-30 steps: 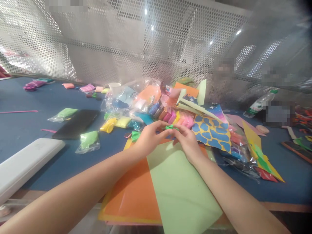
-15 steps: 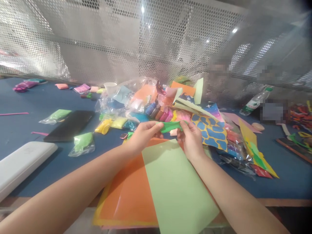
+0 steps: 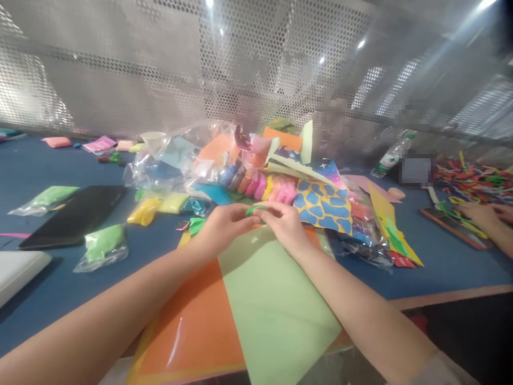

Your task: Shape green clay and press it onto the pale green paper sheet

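Soft bright-green clay-like strip [image 3: 256, 209], stretched earlier, now bunched, left hand [image 3: 227, 222] and right hand [image 3: 287, 224] closer, both grips pinching it, near far edge of pale-green paper sheet [image 3: 276, 299], co-worker's hand [image 3: 477, 214] newly visible right

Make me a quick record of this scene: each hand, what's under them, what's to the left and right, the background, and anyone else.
Left hand: the left hand pinches a small bright green piece, mostly hidden by fingers
Right hand: the right hand grips the same piece
Below: flat light green paper sheet, overlapping a glossy orange sheet
Left: flat black rectangular slab
Right: blue-and-yellow patterned paper sheet
Background: grey perforated panel
Other person: bare hand, far right
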`<action>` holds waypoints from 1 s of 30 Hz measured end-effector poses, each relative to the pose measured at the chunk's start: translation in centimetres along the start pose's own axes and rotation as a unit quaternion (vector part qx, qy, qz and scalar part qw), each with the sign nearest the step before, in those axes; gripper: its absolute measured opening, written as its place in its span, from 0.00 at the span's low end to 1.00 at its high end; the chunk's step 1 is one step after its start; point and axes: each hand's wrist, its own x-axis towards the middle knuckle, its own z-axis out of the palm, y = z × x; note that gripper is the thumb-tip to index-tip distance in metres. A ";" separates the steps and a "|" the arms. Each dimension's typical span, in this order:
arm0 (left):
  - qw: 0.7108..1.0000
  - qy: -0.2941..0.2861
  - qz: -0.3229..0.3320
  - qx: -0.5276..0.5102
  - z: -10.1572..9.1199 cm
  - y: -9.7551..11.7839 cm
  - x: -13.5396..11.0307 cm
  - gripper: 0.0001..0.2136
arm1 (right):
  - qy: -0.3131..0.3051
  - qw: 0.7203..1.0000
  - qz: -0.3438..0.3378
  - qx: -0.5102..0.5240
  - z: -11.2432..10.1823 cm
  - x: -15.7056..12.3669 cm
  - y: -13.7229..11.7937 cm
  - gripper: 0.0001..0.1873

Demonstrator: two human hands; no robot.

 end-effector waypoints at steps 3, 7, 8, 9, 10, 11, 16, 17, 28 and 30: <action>1.000 0.008 -0.020 0.022 -0.3 -0.5 0.2 0.15 | 0.028 1.000 -0.005 -0.011 -0.1 -0.1 -0.3 0.10; 1.000 -0.007 -0.006 0.012 -0.5 -0.5 0.1 0.16 | 0.090 0.996 0.002 0.005 -0.2 0.1 -0.3 0.13; 1.000 -0.009 -0.008 -0.003 -0.5 -0.4 0.1 0.16 | 0.110 0.994 0.005 0.021 -0.3 0.1 -0.3 0.14; 1.000 -0.006 -0.014 -0.022 -0.5 -0.3 0.1 0.16 | 0.129 0.991 0.007 0.042 -0.3 0.2 -0.3 0.14; 0.999 0.003 -0.023 -0.042 -0.4 -0.2 0.2 0.16 | 0.140 0.988 0.009 0.064 -0.4 0.3 -0.3 0.15; 0.997 0.015 -0.032 -0.064 -0.4 -0.2 0.2 0.16 | 0.139 0.986 0.013 0.087 -0.5 0.3 -0.3 0.16; 0.983 0.032 -0.037 -0.174 -0.3 -0.6 0.7 0.19 | -0.003 0.992 0.082 0.099 -0.6 0.3 0.0 0.20; 0.980 0.024 -0.042 -0.195 -0.2 -0.5 0.6 0.19 | -0.021 0.991 0.093 0.092 -0.5 0.3 0.1 0.19; 0.984 -0.020 -0.027 -0.176 0.5 -0.6 0.3 0.20 | -0.050 0.988 -0.090 -0.112 -0.1 -0.7 0.7 0.12; 0.982 -0.010 -0.033 -0.186 0.2 -0.8 0.5 0.20 | -0.072 0.991 -0.092 -0.060 0.0 -0.9 0.6 0.12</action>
